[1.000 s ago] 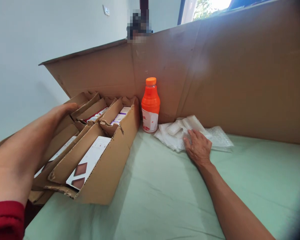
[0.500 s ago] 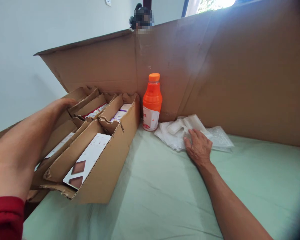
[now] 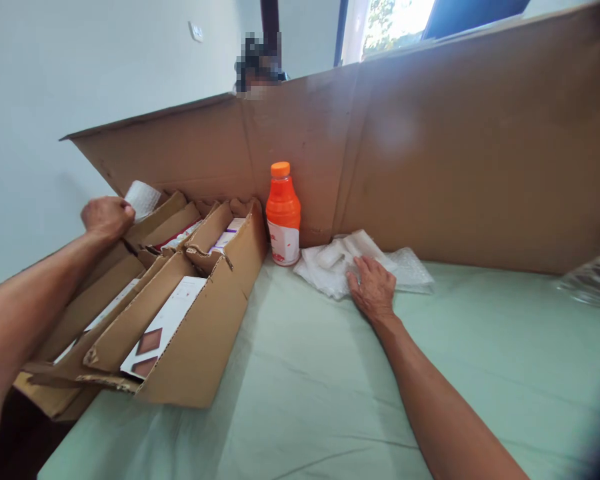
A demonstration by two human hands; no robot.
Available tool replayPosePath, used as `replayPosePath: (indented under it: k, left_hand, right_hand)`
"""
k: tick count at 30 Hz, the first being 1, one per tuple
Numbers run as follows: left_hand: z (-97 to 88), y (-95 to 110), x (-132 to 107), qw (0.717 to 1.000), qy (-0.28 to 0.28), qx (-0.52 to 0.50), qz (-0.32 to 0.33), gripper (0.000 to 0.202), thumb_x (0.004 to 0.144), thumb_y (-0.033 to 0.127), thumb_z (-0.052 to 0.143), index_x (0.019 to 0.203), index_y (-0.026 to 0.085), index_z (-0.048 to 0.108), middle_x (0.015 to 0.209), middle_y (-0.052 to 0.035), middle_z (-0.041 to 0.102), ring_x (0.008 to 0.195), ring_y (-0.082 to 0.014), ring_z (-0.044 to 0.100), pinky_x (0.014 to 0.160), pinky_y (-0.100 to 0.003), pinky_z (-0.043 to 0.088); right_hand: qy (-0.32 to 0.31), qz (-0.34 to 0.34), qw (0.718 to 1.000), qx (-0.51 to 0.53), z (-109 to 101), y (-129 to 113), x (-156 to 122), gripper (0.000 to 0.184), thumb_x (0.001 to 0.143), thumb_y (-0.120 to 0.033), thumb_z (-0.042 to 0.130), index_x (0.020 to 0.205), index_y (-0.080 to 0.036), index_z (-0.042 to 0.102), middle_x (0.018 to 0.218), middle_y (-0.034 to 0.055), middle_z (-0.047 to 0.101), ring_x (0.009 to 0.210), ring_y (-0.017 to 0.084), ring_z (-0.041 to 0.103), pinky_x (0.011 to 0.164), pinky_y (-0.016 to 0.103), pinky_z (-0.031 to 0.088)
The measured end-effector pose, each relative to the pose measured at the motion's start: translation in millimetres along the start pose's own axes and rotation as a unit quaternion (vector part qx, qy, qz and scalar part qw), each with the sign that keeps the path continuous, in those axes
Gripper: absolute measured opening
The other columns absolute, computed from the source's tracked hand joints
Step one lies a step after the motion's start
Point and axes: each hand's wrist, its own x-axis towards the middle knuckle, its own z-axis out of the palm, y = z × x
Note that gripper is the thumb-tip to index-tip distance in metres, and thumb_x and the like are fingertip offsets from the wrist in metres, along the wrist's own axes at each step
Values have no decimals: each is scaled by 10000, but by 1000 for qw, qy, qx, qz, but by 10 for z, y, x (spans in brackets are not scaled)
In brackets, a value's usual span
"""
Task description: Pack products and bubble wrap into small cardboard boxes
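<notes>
Left hand (image 3: 107,217): closed on one bubble-wrap piece (image 3: 143,199), by the far end of the divided carton (image 3: 195,360). Right hand (image 3: 375,287): open, resting on the wrap pile (image 3: 323,275), long axis running left to right. Orange bottle (image 3: 283,210): upright, between both hands, as I see it.

You are baring your left hand (image 3: 105,217) at nine o'clock and your right hand (image 3: 374,288) at four. Your left forearm (image 3: 40,297) and right forearm (image 3: 430,393) are showing bare too, tapering towards the wrists.
</notes>
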Motion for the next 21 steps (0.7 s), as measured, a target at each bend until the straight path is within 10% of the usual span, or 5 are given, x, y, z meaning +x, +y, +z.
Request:
replayPosePath:
  k: [7, 10, 15, 21]
  left_hand:
    - [-549, 294, -950, 979, 160, -123, 15, 386, 807, 315, 574, 1099, 160, 773, 902, -4, 775, 755, -154, 638, 728, -236, 478]
    - [-766, 546, -1625, 967, 114, -213, 77, 320, 774, 366, 634, 996, 205, 799, 807, 17, 755, 688, -149, 601, 638, -234, 455]
    - [-906, 981, -2554, 937, -57, -308, 158, 218, 742, 424, 659, 818, 278, 803, 673, 7, 707, 529, -160, 567, 478, -263, 427]
    - [-588, 1280, -3028, 887, -143, -395, 193, 196, 753, 384, 642, 773, 269, 800, 718, -17, 740, 661, -189, 659, 610, -279, 520]
  right_hand:
    - [59, 48, 995, 63, -206, -172, -17, 409, 912, -298, 513, 1263, -137, 648, 1516, 200, 488, 1379, 356, 423, 1077, 521, 323]
    - [62, 62, 969, 231, -435, -401, -18, 385, 868, -309, 552, 1200, -158, 677, 1505, 191, 502, 1396, 366, 411, 1119, 569, 285]
    - [-80, -4, 855, 512, -1090, -884, -168, 466, 884, -491, 570, 1260, -224, 636, 1295, 122, 678, 1197, 283, 619, 1010, 461, 474]
    - [-251, -93, 626, 733, -2045, -1153, -677, 738, 791, -668, 699, 1387, -261, 548, 1335, 101, 650, 1222, 289, 604, 1026, 445, 469]
